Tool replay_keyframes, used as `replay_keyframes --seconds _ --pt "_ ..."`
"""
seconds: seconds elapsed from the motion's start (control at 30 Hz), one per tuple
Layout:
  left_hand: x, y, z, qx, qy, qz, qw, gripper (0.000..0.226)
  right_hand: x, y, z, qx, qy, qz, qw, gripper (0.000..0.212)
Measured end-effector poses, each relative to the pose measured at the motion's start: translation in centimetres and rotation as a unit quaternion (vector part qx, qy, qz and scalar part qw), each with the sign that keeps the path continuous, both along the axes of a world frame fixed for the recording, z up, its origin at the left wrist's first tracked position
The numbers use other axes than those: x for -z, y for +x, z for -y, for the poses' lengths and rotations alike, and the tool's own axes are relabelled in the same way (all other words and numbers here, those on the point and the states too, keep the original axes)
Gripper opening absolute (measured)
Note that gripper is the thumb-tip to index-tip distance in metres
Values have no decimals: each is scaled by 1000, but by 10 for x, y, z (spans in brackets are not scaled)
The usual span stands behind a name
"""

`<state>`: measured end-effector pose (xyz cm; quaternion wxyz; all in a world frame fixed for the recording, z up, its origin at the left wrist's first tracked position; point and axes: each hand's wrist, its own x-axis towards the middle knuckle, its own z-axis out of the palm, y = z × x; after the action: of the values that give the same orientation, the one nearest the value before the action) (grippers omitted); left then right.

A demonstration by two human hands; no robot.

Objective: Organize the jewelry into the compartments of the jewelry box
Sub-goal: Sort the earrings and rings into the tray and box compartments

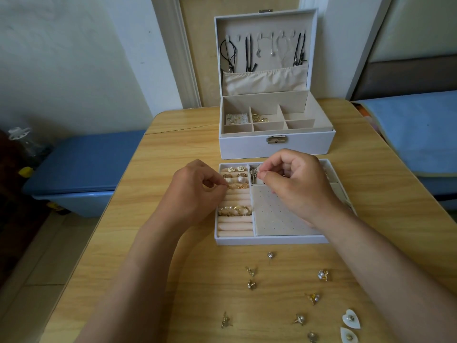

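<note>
- Head view: the left hand (197,191) has thumb and forefinger pressed together, pinching a gold ring (233,186) at the padded ring rolls (235,225) of the tray (272,240), which lies just in front of the open jewelry box (277,144).
- If the pinch lets go before the ring sits in its slot, the ring could tip out or knock the pearl rings (236,180) just above it.
- The right hand (294,184) pinches a small pale piece (259,171) over the tray's small top compartment; I cannot tell what it is. Dropped, it could bounce out onto the table (173,149).
- Both forearms hang above the loose earrings (251,271) on the table; a low wrist could sweep them off the edge.
</note>
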<state>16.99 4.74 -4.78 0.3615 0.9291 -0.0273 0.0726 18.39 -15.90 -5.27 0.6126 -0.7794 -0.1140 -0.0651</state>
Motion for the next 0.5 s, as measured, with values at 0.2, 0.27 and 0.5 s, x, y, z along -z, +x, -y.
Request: replay_keyframes --seconds 0.2,0.27,0.5 --pt "-1 -1 2 0 3 -1 1000 6 0 0 0 1 -4 0 1000 14" --pt "-1 -2 1 -4 -7 0 1000 5 0 0 0 2 0 -2 1000 17" --pt "-4 -4 5 -11 -16 4 1000 9 0 0 0 2 -1 0 1000 17"
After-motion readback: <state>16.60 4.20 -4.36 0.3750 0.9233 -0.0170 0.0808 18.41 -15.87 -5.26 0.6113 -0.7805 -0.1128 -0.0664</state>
